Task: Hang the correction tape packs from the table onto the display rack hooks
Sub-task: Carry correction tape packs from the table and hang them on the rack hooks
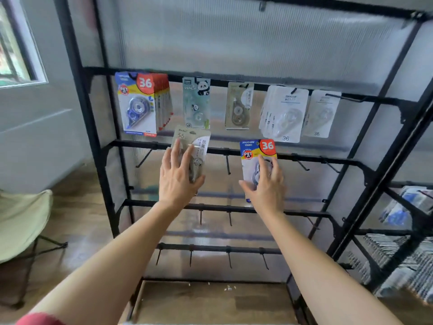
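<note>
At the second rail of a black metal display rack [92, 137], the left hand [179, 178] grips a pale grey carded correction tape pack [191, 139] and the right hand [266, 187] a blue-and-red carded pack [257, 148], fingers wrapped over each. A bare hook [227, 165] juts between them, with more free to the right.

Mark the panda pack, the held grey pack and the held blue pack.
panda pack [196, 102], head view, middle of card.
held grey pack [192, 135], head view, upper card.
held blue pack [256, 148], head view, printed header.
</note>
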Available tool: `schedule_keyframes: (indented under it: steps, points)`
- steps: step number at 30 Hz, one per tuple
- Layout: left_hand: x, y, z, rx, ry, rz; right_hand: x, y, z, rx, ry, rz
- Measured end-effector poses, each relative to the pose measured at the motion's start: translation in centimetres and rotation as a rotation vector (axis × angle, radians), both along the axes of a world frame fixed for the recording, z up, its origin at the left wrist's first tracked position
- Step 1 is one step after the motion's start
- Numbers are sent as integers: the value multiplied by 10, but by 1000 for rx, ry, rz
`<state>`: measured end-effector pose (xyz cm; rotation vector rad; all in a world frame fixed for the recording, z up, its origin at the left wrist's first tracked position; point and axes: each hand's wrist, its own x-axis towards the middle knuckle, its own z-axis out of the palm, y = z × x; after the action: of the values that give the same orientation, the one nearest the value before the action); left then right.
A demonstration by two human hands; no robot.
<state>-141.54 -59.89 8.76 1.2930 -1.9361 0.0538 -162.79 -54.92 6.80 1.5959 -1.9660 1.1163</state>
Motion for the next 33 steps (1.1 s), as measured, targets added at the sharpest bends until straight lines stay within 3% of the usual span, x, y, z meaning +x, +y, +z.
schedule_keyframes:
  steps: [8, 20, 33]
  points:
    - [-33, -26, 61, -31, -89, -91, -4, -15, 21, -57, -1, -73]
    - [-127, -61, 97, -6, -135, -171, -79, -29, 43, -97, 21, -154]
    - [-197, -94, 95, -3, 30, -4, -143, -77, 47, -190, 86, -15]
